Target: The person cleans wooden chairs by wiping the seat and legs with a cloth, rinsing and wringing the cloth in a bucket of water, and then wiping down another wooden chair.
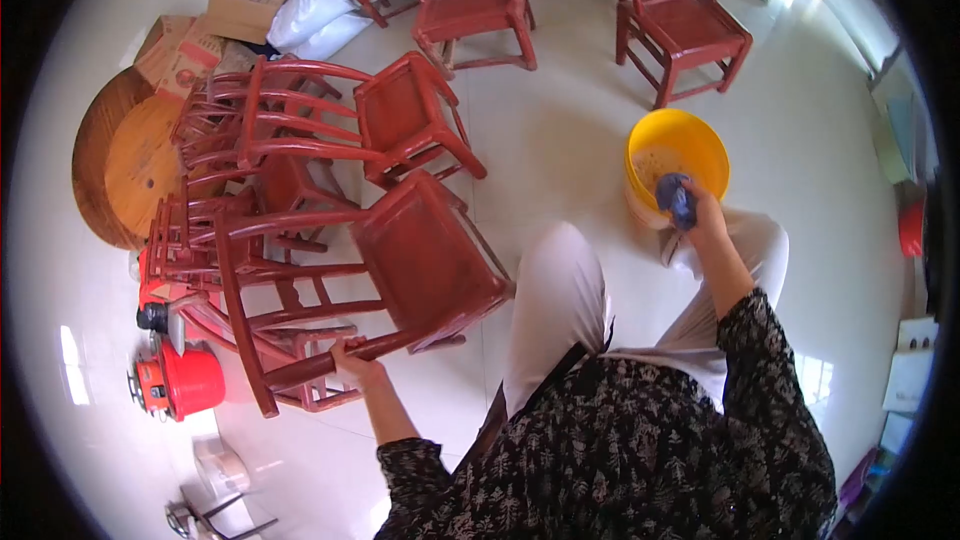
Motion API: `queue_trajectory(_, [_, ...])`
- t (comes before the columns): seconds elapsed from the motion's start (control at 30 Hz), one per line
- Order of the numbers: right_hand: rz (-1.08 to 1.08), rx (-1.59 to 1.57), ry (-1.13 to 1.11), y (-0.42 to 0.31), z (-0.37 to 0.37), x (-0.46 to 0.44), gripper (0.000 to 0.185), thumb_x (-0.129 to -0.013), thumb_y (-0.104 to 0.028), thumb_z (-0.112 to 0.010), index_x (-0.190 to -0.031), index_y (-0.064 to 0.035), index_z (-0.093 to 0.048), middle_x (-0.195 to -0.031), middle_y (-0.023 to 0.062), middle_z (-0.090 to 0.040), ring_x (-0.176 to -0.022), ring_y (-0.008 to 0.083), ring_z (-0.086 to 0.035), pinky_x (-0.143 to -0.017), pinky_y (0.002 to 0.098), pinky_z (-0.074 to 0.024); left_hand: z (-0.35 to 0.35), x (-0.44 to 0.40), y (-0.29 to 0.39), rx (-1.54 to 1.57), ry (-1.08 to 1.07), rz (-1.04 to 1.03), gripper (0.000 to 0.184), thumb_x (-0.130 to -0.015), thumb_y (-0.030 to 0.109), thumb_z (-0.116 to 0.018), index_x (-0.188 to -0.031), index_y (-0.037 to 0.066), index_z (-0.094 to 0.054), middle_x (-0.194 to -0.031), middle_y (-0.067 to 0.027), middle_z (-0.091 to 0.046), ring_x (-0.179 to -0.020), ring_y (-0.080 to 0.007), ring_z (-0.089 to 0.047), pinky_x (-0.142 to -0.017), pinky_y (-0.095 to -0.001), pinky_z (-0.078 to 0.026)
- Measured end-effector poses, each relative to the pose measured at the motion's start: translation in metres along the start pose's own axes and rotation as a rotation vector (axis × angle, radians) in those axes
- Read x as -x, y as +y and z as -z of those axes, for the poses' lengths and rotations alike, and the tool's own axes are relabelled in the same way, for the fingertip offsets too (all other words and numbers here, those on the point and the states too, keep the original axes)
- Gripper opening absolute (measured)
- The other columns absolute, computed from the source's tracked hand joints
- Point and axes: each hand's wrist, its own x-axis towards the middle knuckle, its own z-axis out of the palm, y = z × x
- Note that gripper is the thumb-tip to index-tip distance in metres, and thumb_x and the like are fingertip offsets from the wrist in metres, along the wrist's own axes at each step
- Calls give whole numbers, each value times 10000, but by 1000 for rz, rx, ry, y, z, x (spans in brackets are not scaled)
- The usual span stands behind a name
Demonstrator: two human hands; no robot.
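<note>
My left hand (355, 364) is closed around the wooden frame of a reddish-brown chair (425, 260), close to its back. The chair stands at my left, its seat toward my knee. In my right hand (705, 212) is a bunched blue-grey cloth (676, 200), held over the near rim of a yellow bucket (708, 145). Cloudy liquid with some froth shows inside the bucket, which stands on the floor by my right leg. Whether the cloth touches the liquid I cannot tell.
More red chairs (400, 115) crowd together on the left, and others (685, 25) stand ahead. Behind the left group lie round wooden boards (140, 160), cardboard boxes (245, 5) and a white sack (315, 20). A red bucket (190, 380) sits at lower left on the pale tiled floor.
</note>
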Motion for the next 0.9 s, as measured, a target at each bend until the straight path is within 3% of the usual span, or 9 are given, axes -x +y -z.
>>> queue_trajectory(0.17, [54,-49,-7,-19,8,3,205,-816,-181,-601,-995,-87,-568,-842,42,-631,-673,164,-612,-480,305,-471,-73,38,24,-33,-151,-83,142,-677,2,-538,-629,65,-420,-586,-48,-441,-529,-175,-461,-526,-299,-410])
queue_trajectory(0.3, [102,-144,-77,-27,26,1,245,-813,-158,-600,-1030,-56,-552,-873,59,-629,-709,170,-617,-535,305,-499,-126,61,41,-92,-358,-126,127,-714,-38,-533,-664,46,-451,-600,-42,-447,-523,-158,-467,-513,-280,-402])
queue_trajectory(0.5, [119,-177,11,-37,13,19,269,-809,-141,-592,-1047,-25,-543,-883,73,-627,-707,171,-619,-594,284,-511,-195,82,42,-224,-749,-146,129,-710,-83,-580,-774,4,-509,-651,-50,-497,-495,-137,-489,-450,-269,-406])
queue_trajectory(0.67, [156,-106,5,-37,17,16,272,-812,-135,-584,-1051,-12,-542,-897,82,-630,-728,166,-627,-625,281,-524,-258,94,27,-217,-850,-78,123,-708,-70,-585,-763,11,-512,-654,-53,-511,-491,-137,-482,-435,-276,-406])
queue_trajectory(0.9, [217,-126,-5,-33,15,20,281,-816,-94,-559,-1074,12,-524,-917,113,-625,-750,192,-632,-670,293,-536,-346,93,-36,44,-942,50,83,-677,-35,-533,-692,34,-488,-575,-44,-474,-475,-158,-468,-465,-296,-415])
